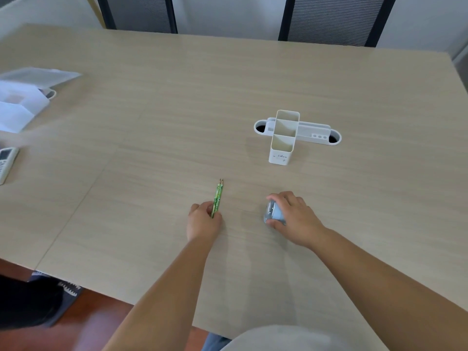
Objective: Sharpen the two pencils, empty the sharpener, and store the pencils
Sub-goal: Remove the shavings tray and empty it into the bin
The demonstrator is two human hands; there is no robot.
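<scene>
The left hand rested on the tabletop with its fingers curled around the lower ends of two green pencils. The pencils lay side by side, touching along their length, and their pointed tips faced away from the person. The right hand lay a little to the right of the left, well apart from it, and wrapped around a small pale blue pencil sharpener with a clear section, gripping it from the right side. The sharpener sat on or just above the tabletop; which of the two could not be told.

Beyond the right hand, farther across the tabletop, stood a white pencil holder with three open compartments in a row, running toward the person. Behind and across it lay a long, low white desk organiser with a round hole at each end. All the compartments that could be seen looked bare inside.

At the far left edge were blurred white papers or plastic sleeves and, nearer the person, part of a white calculator. Two dark mesh-backed chairs stood at the far side of the tabletop. The floor below the near edge was reddish brown.
</scene>
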